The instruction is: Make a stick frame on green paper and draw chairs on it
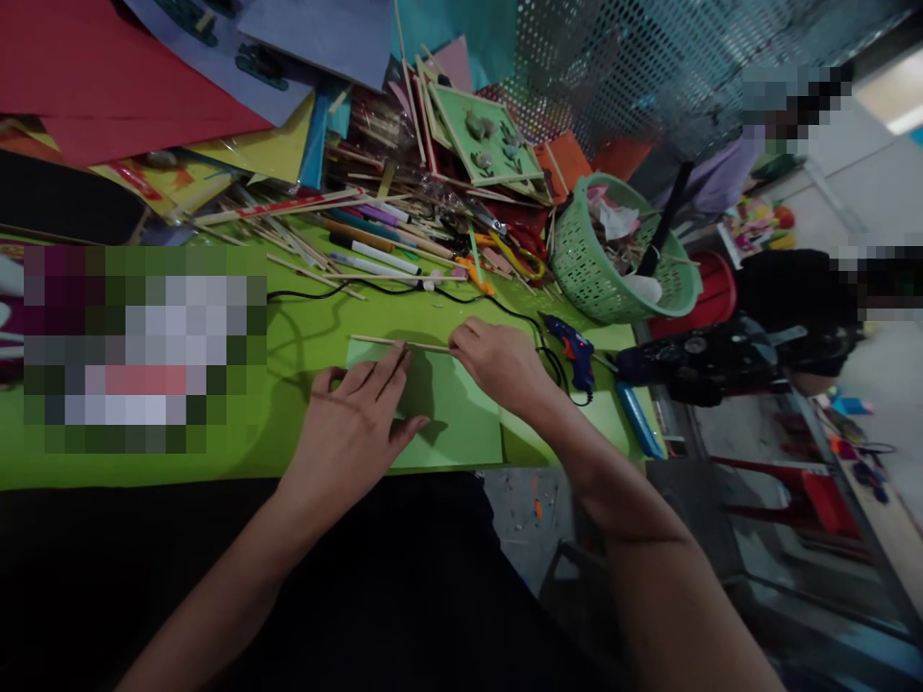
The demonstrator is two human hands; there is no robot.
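A sheet of light green paper (461,423) lies at the table's near edge. Along its far edge runs a thin wooden stick (375,339). My left hand (353,413) rests over the paper with fingers stretched out, the fingertips touching the stick. At the stick's right end, the fingers of my right hand (499,360) are pinched together around it. A blue glue gun (575,348) lies to the right of my right hand, its black cord (490,302) curving behind the paper.
Behind the paper lie loose sticks, pens (375,252) and yellow-handled scissors (515,255). A framed green card with stones (486,135) leans at the back. A green basket (598,259) stands at the right, near a blue stick-shaped packet (639,420). Someone in dark clothing is at the far right.
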